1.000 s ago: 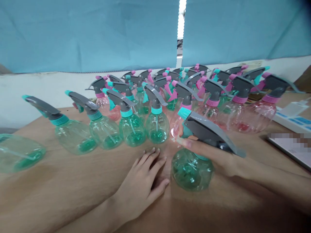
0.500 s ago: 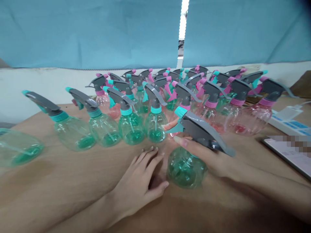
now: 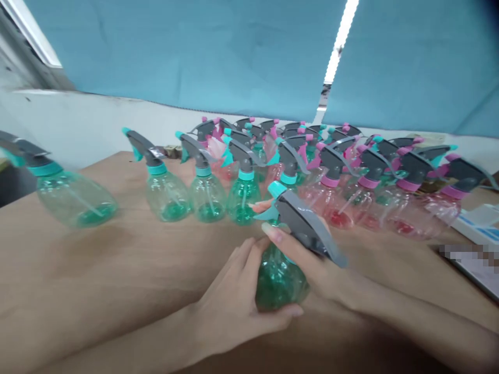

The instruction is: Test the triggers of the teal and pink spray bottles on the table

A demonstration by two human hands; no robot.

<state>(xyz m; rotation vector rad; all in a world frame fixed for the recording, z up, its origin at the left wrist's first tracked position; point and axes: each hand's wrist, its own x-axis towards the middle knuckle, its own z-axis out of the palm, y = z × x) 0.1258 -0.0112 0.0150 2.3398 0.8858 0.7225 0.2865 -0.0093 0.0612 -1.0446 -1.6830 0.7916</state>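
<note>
A green spray bottle [image 3: 278,283] with a grey and turquoise trigger head is tilted slightly in front of me. My right hand [image 3: 307,259] grips it round the neck, just under the spray head. Around the lower left of its body curls my left hand [image 3: 241,291], thumb beneath and fingers along the far side, partly hidden by the bottle. Just beyond my hands stands a row of similar bottles, among them a green spray bottle [image 3: 244,200] and a clear greenish spray bottle [image 3: 208,200].
Several pink spray bottles [image 3: 337,208] crowd the right and back of the wooden table [image 3: 117,275]. One green spray bottle [image 3: 74,197] stands apart at left. A phone [image 3: 471,270] and a white power strip [image 3: 477,226] lie at right. A blue curtain [image 3: 195,52] hangs behind.
My left hand has come off the tabletop and closed round the lower body of the bottle held in my right hand. The view has swung to the left.
</note>
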